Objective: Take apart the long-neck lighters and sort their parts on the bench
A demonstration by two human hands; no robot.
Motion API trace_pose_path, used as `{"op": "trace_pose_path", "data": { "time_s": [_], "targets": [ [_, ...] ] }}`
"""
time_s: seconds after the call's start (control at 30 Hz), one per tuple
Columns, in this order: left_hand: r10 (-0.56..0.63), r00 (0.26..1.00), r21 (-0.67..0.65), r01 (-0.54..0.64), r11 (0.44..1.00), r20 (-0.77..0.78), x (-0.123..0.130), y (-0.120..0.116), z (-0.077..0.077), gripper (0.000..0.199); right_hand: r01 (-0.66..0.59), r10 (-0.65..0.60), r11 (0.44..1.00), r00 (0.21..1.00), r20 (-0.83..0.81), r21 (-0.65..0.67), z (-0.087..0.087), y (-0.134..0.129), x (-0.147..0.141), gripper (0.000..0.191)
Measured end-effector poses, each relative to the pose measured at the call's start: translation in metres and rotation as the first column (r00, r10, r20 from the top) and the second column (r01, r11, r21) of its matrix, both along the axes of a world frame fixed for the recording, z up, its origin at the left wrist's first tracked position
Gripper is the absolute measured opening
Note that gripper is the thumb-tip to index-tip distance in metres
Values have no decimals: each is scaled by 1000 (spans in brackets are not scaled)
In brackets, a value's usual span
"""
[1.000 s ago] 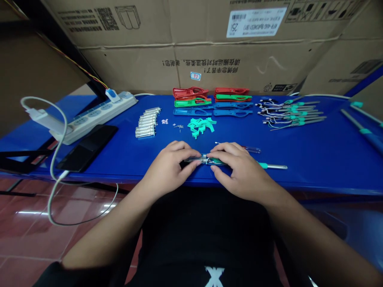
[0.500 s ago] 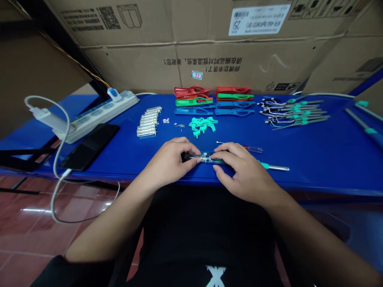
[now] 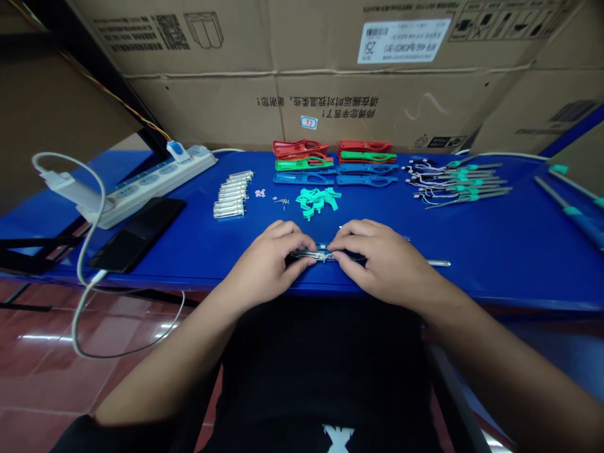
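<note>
My left hand (image 3: pixel 276 261) is closed, thumb and fingers gripping the left part of a lighter (image 3: pixel 322 247) with a blue shell. A clear lighter fuel tank (image 3: pixel 306 254) shows between that thumb and index finger. My right hand (image 3: pixel 377 259) is closed too, its fingertips pinching at a pale wire (image 3: pixel 329 256) beside the tank. What else lies beneath the right fingers is hidden. From under that hand a metal lighter tube (image 3: pixel 440 263) sticks out to the right. Behind the hands lies a pile of teal plastic triggers (image 3: pixel 318 201).
Several clear fuel tanks (image 3: pixel 232 195), pink bits (image 3: pixel 260 193) and small screws (image 3: pixel 283 201) lie left of the triggers. Red, green and blue shells (image 3: pixel 368 168) are stacked behind; wired tubes (image 3: pixel 472 182) lie right. A phone (image 3: pixel 138 234) and power strip (image 3: pixel 151 182) are at left.
My right hand has shifted slightly left, its fingertips closing together near the tank, and now covers most of the screwdriver behind it. My left hand stays on the lighter. The view has moved slightly.
</note>
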State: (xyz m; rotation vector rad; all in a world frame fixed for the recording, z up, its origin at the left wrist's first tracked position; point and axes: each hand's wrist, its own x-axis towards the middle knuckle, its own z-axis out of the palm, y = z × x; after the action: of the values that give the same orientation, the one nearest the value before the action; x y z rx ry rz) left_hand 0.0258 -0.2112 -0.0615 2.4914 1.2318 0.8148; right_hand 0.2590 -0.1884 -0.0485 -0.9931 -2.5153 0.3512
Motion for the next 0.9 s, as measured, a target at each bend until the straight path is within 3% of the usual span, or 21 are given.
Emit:
{"op": "trace_pose_path", "data": {
  "time_s": [0.13,0.63,0.9],
  "targets": [
    [12,1000,21,-12,1000,3,0,-1,-2,8,-78,75,997,990,122,24,8,10,-3,18],
    [15,1000,33,-15,999,-24,1,0,0,8,-299,302,953,916,263,-52,25,42,-8,17],
    [42,999,-33,-42,999,-3,0,4,-1,12,-422,370,904,852,371,69,25,48,-8,22]
  ]
}}
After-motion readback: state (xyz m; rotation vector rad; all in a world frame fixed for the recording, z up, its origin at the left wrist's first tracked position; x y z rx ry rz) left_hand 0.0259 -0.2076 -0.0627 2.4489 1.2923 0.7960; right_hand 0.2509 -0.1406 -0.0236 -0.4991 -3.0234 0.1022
